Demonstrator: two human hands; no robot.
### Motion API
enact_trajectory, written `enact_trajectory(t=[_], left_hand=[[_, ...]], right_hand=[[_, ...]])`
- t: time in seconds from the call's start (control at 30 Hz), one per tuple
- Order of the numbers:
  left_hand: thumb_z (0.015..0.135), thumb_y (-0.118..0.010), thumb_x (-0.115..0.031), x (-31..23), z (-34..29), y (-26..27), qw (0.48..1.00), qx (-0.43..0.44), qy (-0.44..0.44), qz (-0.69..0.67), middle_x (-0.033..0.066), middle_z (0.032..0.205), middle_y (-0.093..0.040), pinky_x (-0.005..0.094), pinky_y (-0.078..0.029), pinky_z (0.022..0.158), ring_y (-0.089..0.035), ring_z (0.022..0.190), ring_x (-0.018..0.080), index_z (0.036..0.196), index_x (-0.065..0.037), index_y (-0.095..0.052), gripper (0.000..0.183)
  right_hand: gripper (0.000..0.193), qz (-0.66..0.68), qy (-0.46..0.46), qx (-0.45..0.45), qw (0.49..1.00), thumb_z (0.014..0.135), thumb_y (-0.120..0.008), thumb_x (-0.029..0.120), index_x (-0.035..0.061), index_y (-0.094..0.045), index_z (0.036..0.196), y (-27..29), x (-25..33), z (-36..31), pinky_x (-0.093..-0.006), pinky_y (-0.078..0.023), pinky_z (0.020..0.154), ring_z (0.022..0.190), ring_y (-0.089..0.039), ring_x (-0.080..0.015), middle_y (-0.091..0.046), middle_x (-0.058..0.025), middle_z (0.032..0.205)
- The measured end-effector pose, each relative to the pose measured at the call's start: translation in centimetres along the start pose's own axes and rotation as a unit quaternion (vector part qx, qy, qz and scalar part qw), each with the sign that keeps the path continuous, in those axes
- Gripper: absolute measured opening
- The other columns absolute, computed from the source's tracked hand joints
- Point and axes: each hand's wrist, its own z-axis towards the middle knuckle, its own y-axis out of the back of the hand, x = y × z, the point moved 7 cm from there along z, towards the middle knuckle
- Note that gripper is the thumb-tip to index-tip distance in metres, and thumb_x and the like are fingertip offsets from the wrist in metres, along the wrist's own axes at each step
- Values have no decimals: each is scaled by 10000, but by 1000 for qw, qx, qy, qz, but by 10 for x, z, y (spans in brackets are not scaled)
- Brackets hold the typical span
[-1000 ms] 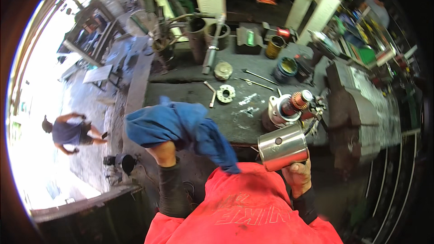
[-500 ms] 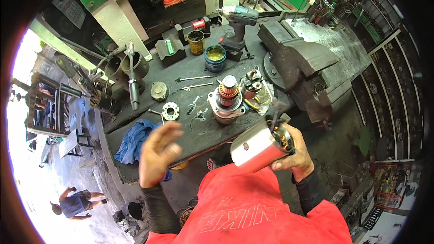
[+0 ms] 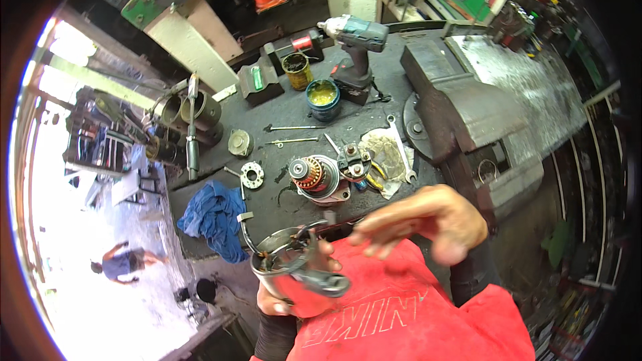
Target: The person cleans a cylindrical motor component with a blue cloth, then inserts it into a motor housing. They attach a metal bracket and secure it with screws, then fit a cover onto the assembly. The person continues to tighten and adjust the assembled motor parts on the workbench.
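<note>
the left hand (image 3: 270,299) is wrapped around a metal cylinder (image 3: 287,287), wires (image 3: 246,234) rising from its upper end, in front of the tabletop's (image 3: 274,155) near edge; the right hand (image 3: 431,217), blurred, has its fingers stretched out near the cylinder; a blue cloth (image 3: 210,210) lies at the near left corner; a copper-wound motor part (image 3: 310,174) stands toward the near edge, a power drill (image 3: 359,35) toward the far edge

Left hand (image 3: 271,299): held low, fingers (image 3: 328,252) curled in a grip
Right hand (image 3: 448,226): raised, empty, fingers stretched leftward, blurred
Forearms (image 3: 275,335): both dark-sleeved, bent upward
</note>
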Motion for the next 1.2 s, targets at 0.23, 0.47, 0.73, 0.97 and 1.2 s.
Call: enact_trajectory(t=[0.23, 0.47, 0.73, 0.97, 1.2], left_hand=[[804, -836, -543, -29, 27, 8, 975, -46, -210, -58, 202, 1395, -479, 557, -413, 1126, -568, 1274, 408, 1552, 32, -250, 1110], [856, -774, -608, -71, 66, 3, 964, -34, -211, -158, 207, 1439, -468, 550, -374, 1181, -579, 1283, 404, 1535, -23, -340, 996], [822, -831, -569, -86, 80, 25, 970, -6, -188, -156, 194, 1448, -453, 559, -349, 1206, -561, 1306, 404, 1536, -43, -354, 1007], [800, -882, -459, -99, 86, 35, 960, -93, -252, 77, 246, 1501, -468, 601, -273, 1240, -462, 1386, 477, 1580, -105, -358, 1005], [751, -825, -197, -83, 87, 19, 959, -79, -212, 172, 266, 1574, -389, 613, -271, 1247, -414, 1437, 493, 1586, -81, -369, 959]], right_hand=[[890, -14, -52, -107, 993, 881, -754, 576, -108, -554, 1413, 83, -57, -51, -358, -625, 821, 1039, -734, -269, -702, -248, 1241], [572, -372, -275, -356, 812, 1005, -664, 448, -44, -674, 1296, 189, -254, -170, -416, -578, 893, 1057, -731, -311, -743, -223, 1179], [617, -218, -418, -507, 722, 1007, -600, 501, -83, -718, 1170, 174, -378, -236, -416, -543, 910, 1077, -708, -318, -746, -232, 1159], [518, -321, -308, -388, 807, 983, -652, 477, -3, -757, 1146, 119, -226, -128, -376, -550, 855, 967, -745, -283, -761, -230, 1017], [342, -143, -37, -429, 891, 1011, -696, 130, -52, -668, 1300, 116, -137, -55, -288, -533, 960, 1099, -694, -163, -746, -124, 1168]])
